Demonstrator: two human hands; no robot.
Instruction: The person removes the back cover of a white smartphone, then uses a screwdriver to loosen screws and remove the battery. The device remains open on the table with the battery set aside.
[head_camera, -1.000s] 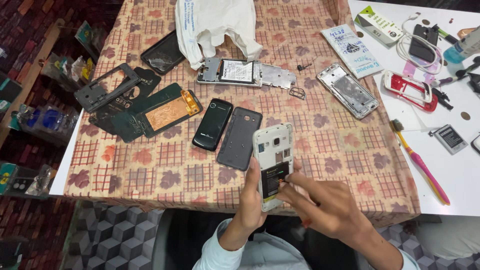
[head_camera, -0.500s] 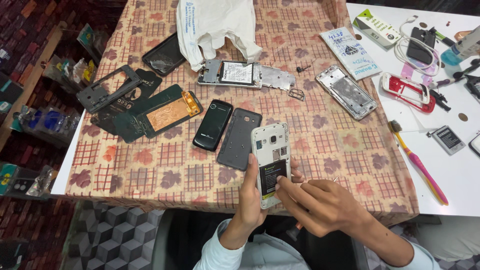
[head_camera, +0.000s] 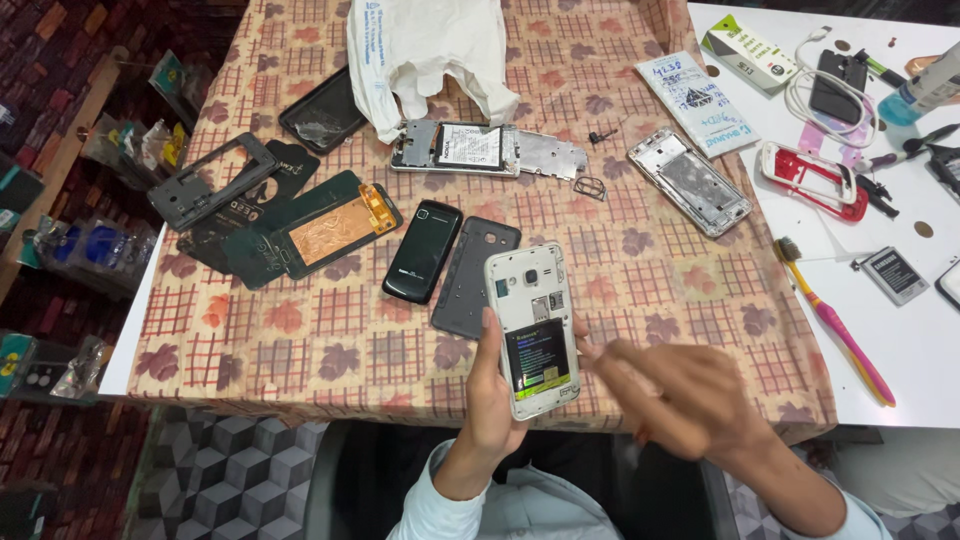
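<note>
White plastic phone shell (head_camera: 532, 328), matt, glossy battery label, in left hand (head_camera: 492, 410). Beyond it: matt grey plastic back cover (head_camera: 468, 275), glossy black phone (head_camera: 422, 251), woven checked tablecloth (head_camera: 300, 350).

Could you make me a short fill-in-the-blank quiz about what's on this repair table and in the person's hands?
1. The left hand holds a white phone whose back cover is ____.
2. The pink-handled toothbrush lies on the ____ table, not on the patterned cloth.
3. The small black phone lies directly ____ the grey back cover.
4. The right hand is beside the white phone's ____ edge.

Missing words: off; white; left of; right
</note>
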